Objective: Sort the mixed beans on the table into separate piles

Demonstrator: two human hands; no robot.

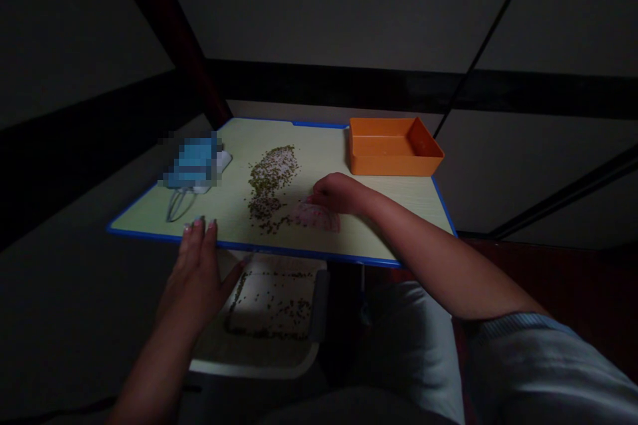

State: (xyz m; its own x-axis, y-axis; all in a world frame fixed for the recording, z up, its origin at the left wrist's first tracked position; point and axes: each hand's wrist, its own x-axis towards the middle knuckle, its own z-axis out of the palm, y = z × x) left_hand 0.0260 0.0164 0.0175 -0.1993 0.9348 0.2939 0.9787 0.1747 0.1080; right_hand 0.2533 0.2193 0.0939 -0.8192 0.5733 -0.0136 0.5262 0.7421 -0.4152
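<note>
- Hands, two: the right hand [331, 194] over the middle of the board, the left hand [194, 272] at its near edge.
- Right grip: fingers and thumb curled together, clamped on the translucent pink piece [319, 217], one in number, half-round in outline.
- Position of the pink piece: just below the right fingertips and on their near side, over the board, beside the grains.
- Left grip: holding nothing; fingertips over the board's edge, thumb spread apart from the fingers.
- Grains, too many to count, in two adjoining patches: a larger green-and-white patch [273, 171] farther off, and a smaller, darker patch [266, 208] nearer, its loose grains reaching toward the pink piece.
- Board [399, 206], one: pale yellow, blue-edged.
- Orange box [391, 165], one: at the board's far right corner.
- Blue item [194, 161], one, at the left: blurred into blocks, any print illegible; a thin looped cord [172, 204] beside it.
- Pale container [254, 372], one: below the board, more grains [294, 311] scattered inside.
</note>
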